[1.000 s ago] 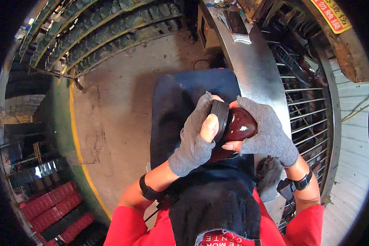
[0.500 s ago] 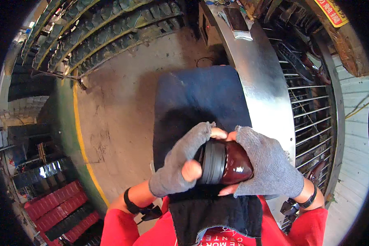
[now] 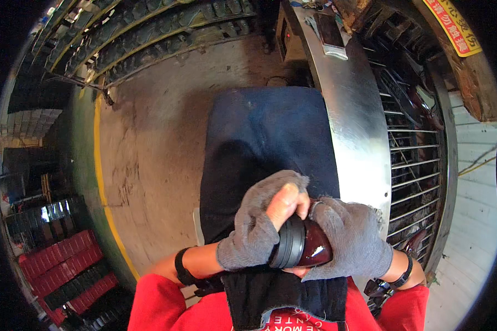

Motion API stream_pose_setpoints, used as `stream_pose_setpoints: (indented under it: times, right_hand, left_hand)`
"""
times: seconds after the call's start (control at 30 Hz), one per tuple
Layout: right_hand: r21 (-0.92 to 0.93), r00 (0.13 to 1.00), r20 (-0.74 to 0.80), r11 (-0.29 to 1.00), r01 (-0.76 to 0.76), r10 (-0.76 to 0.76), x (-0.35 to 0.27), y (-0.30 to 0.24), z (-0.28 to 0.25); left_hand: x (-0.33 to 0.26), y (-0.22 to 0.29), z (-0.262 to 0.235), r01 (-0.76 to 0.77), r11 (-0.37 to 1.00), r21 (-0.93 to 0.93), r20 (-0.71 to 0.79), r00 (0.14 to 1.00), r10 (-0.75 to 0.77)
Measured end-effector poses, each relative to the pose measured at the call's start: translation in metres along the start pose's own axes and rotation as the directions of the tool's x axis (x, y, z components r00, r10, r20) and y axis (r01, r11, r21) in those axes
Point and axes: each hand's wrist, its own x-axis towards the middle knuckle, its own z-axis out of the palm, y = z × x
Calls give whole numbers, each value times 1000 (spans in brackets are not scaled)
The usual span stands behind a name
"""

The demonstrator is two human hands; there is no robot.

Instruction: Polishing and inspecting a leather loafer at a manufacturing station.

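A glossy dark red shoe (image 3: 316,247) with a ribbed black sole (image 3: 290,243) is held close to my chest, above a dark blue surface. My right hand (image 3: 348,237), in a grey fingerless glove, wraps round the red upper from the right. On the other side my left hand (image 3: 265,220), gloved the same way, is closed at the far edge of the sole, thumb and fingers bent together near the fingertips of the right. The left palm hides part of the shoe. Whether those left fingers also pinch something small cannot be made out.
Beyond my hands stretches the dark blue padded surface (image 3: 270,127). A metal bench (image 3: 359,116) runs along its right, with a phone-like dark slab (image 3: 329,30) at the far end. Further right, shoes lie on a barred rack (image 3: 417,151). Shelves of shoe forms (image 3: 171,41) stand far left.
My left hand has moved from the near side of the sole up over its far edge, and its fingers have curled in. The shoe has tilted slightly; my right hand still holds it.
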Motion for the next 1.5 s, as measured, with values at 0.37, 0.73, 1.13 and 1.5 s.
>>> stream_pose_setpoints:
  times: [0.37, 0.73, 1.13, 1.5]
  right_hand:
    - [680, 841, -376, 733, -34, 388, 42, 40, 45]
    - [-53, 803, 53, 802, 595, -593, 113, -28, -52]
    - [648, 798, -223, 697, -308, 560, 47, 12, 10]
    - [-36, 932, -361, 999, 9, -22, 54, 39, 14]
  left_hand:
    - [50, -12, -33, 61, 993, -105, -23, 998, -64]
    - [72, 23, -55, 276, 958, 81, -216, 943, -254]
    - [44, -49, -92, 189, 806, -561, -44, 965, -257]
    - [29, -17, -67, 241, 859, -452, -110, 941, -321]
